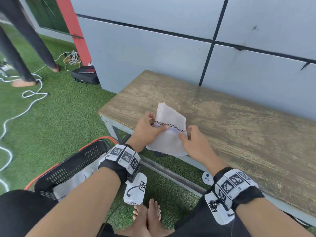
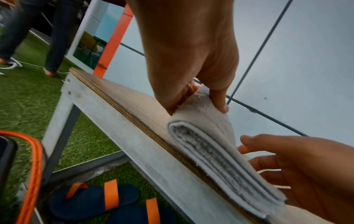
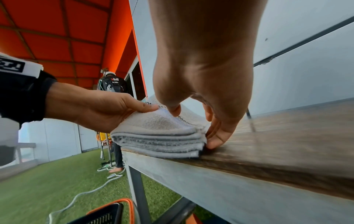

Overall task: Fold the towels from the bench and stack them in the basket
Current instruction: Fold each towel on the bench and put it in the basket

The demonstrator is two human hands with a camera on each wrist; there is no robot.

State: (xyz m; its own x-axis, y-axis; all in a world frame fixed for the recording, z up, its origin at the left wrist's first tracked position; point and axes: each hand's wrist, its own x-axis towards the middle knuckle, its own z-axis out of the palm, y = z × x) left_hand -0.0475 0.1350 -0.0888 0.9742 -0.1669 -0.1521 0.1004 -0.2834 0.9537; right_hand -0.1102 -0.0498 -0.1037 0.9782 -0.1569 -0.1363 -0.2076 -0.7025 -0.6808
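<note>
A folded white towel (image 1: 168, 132) with a dark checked stripe lies at the front left edge of the wooden bench (image 1: 230, 120). My left hand (image 1: 154, 124) grips its left edge, thumb on top and fingers curled beneath. My right hand (image 1: 185, 133) pinches the right edge, with the thumb on top. In the left wrist view my left hand (image 2: 199, 97) squeezes the fold of the towel (image 2: 210, 144). The right wrist view shows the towel (image 3: 159, 136) in several layers, and my right hand (image 3: 193, 125) with its fingers against the corner. The black basket (image 1: 73, 166) with an orange rim stands on the grass at lower left and holds white cloth (image 1: 80, 178).
A grey panelled wall (image 1: 171, 40) runs behind the bench. White cord (image 1: 25, 100) snakes over the grass at left, near another person's legs (image 1: 25, 48) and a black case (image 1: 85, 74). Blue and orange sandals (image 2: 99, 201) lie under the bench.
</note>
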